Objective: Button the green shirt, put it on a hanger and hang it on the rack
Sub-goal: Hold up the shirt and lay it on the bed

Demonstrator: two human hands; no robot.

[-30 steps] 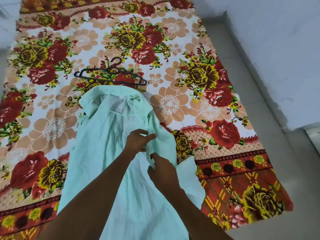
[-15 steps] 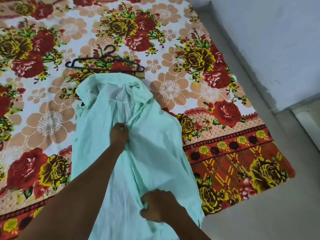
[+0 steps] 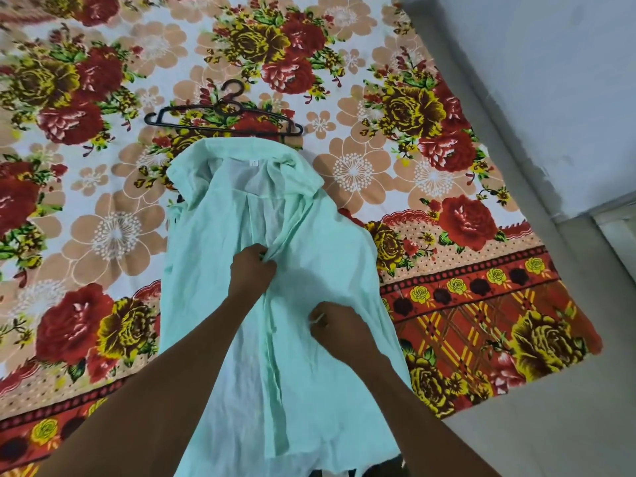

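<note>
A floral bedsheet [image 3: 430,173] lies spread on the floor [image 3: 550,425] and carries everything here. On it the green shirt [image 3: 213,304] lies front up, open down the middle, its collar at the far end and its hem nearest the person, so its long axis runs straight away from the two grips. The cloth looks thin, light and limp, creased all over; it should fold and slide easily and hold no shape of its own, so I judge the front edges, which are doubled and firmer, to be the best place to take it for buttoning.

The left hand [image 3: 253,270] sits on the chest area, fingers curled and pinching a gather of fabric at the meeting of the two front edges. Nearer the person and just right of that grip, the right hand [image 3: 339,325] pinches the right front panel beside the placket strip.

Beyond the left grip, just past the collar, a black hanger [image 3: 220,117] lies flat, hook pointing away, not yet used. No rack is in view.
</note>
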